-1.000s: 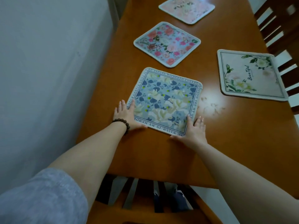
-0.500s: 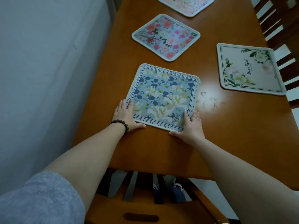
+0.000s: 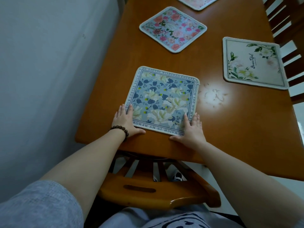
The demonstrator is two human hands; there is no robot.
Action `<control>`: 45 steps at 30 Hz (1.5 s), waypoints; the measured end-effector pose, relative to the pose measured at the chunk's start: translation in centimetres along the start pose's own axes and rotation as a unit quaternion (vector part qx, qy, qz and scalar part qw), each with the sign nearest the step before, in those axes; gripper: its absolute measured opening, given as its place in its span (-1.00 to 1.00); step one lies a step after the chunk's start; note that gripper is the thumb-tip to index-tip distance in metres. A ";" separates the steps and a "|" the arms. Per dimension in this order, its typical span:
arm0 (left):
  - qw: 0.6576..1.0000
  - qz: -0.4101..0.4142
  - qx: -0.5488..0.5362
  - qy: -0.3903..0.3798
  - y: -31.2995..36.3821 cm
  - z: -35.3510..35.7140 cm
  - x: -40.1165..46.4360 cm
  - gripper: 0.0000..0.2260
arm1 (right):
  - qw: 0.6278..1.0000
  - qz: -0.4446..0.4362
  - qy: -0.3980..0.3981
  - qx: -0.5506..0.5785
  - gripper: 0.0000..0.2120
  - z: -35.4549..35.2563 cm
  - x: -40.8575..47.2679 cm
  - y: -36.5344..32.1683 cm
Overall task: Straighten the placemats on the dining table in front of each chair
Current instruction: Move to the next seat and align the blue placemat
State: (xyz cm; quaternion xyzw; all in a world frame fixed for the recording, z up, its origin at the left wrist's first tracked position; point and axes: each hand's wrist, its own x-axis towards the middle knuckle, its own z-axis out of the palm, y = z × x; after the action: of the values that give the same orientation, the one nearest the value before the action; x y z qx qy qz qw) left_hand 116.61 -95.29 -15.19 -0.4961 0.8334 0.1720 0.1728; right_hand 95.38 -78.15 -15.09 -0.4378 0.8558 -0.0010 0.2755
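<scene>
A blue floral placemat [image 3: 162, 99] with a lettered border lies near the front edge of the wooden dining table [image 3: 230, 129], slightly skewed to that edge. My left hand [image 3: 125, 121], a bead bracelet on its wrist, rests flat on the mat's near left corner. My right hand [image 3: 191, 130] presses flat on the near right corner. A pink rose placemat [image 3: 173, 28] lies turned like a diamond farther back. A cream placemat [image 3: 253, 62] with green leaves sits at the right edge. The corner of another pink mat [image 3: 198, 2] shows at the top.
A wooden chair [image 3: 156, 193] is tucked under the table's near end, below my arms. A white wall [image 3: 49, 79] runs close along the table's left side. Dark chair backs [image 3: 289, 30] stand along the right side. Light glare marks the tabletop right of the blue mat.
Both hands stayed on the blue mat's near corners and turned it slightly, bringing it closer to square with the table edge. My view moved nearer and lower over the table.
</scene>
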 end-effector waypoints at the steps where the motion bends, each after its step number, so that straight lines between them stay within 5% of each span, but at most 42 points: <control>1: 1.000 -0.002 0.002 -0.002 0.0 0.2 -0.5 0.21 | 1.000 -0.002 -0.004 -0.004 0.20 0.1 -0.4 0.1; 21: 0.998 -0.023 0.041 -0.034 -2.5 2.3 -6.7 0.18 | 0.999 -0.029 -0.038 0.009 0.19 2.5 -5.3 -1.0; 36: 0.999 -0.028 -0.025 0.036 -3.1 3.5 -7.7 0.02 | 0.999 -0.029 -0.022 -0.003 0.04 3.3 -6.7 -1.2; 45: 0.999 -0.027 0.027 -0.021 -3.0 3.1 -7.9 0.09 | 0.999 -0.030 -0.028 -0.003 0.04 3.1 -6.3 -0.8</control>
State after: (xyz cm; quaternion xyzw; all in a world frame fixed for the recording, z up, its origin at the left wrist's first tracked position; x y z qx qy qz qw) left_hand 123.20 -89.18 -14.62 -0.5097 0.8204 0.1548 0.2079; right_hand 100.37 -73.21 -14.57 -0.4640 0.8343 0.0051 0.2977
